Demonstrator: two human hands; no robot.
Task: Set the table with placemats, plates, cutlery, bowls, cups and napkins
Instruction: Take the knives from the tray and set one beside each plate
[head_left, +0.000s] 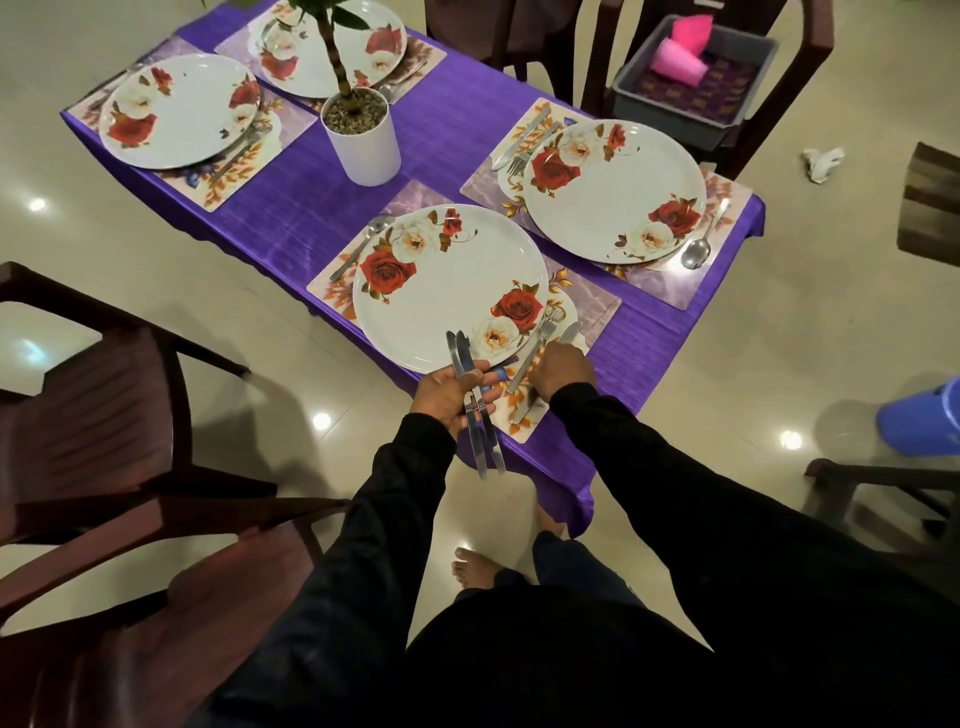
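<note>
I see the left hand (451, 392) at six o'clock of the near plate (449, 286), fingers curled round two knives (475, 402), their ends jutting past the table edge. Right beside it, the right hand (563, 369) sits at the plate's five o'clock, closed on a knife (569, 333) lying on the placemat (582, 306) next to a fork (535, 348). Further right, at two o'clock, a second plate (615, 192).

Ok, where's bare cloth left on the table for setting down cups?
Bare tablecloth runs down the middle, between the plant pot and the far right placemat, and left of the pot toward the near plate. A strip lies right of the near placemat. It is crowded by the near plate's edge, where the left hand holds knives and the right hand places one.
</note>
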